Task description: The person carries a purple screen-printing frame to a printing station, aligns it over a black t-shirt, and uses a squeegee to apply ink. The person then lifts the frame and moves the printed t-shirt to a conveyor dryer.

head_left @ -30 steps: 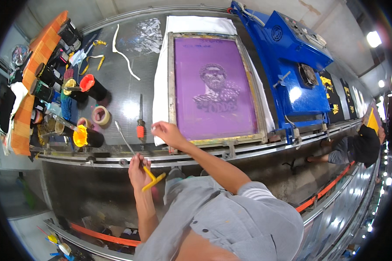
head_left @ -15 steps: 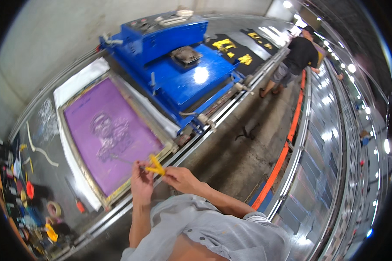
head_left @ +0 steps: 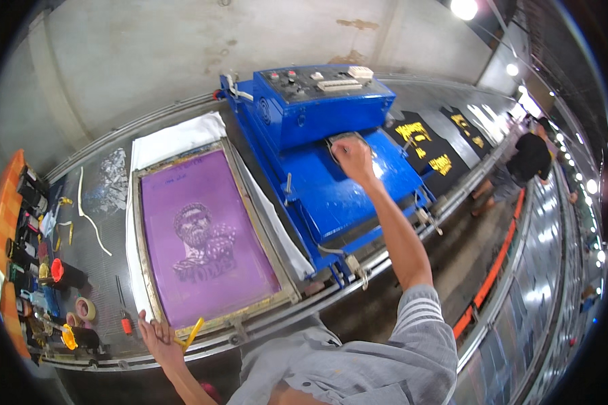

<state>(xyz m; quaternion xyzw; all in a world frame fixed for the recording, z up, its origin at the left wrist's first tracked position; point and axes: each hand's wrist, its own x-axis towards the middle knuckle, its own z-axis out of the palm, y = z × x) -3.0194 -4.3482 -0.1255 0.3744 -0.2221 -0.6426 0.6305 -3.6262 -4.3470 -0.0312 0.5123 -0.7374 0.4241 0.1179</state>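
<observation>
yellow t-shaped handle [head_left: 194, 333], held in loosely closed left fingers [head_left: 154, 332]; blue metal machine [head_left: 324, 108], beneath curled right fingers [head_left: 345, 147], grip indiscernible.

At the person's twelve o'clock sits a bright blue machine [head_left: 344, 216] with a dark control panel [head_left: 304, 86] on top. A purple screen [head_left: 203, 297] at ten carries a pale-and-dark print of a bearded figure [head_left: 199, 236], edged by white cloth [head_left: 175, 135]. Around half past nine I notice an orange shelf [head_left: 8, 185], a vivid red cup rim [head_left: 57, 270] and a yellow tool handle [head_left: 194, 334]. Black fabric [head_left: 429, 156] at one bears yellow designs; an orange rail [head_left: 486, 290] glows at two. White stripes [head_left: 419, 307] cross the person's grey sleeve [head_left: 422, 327].
</observation>
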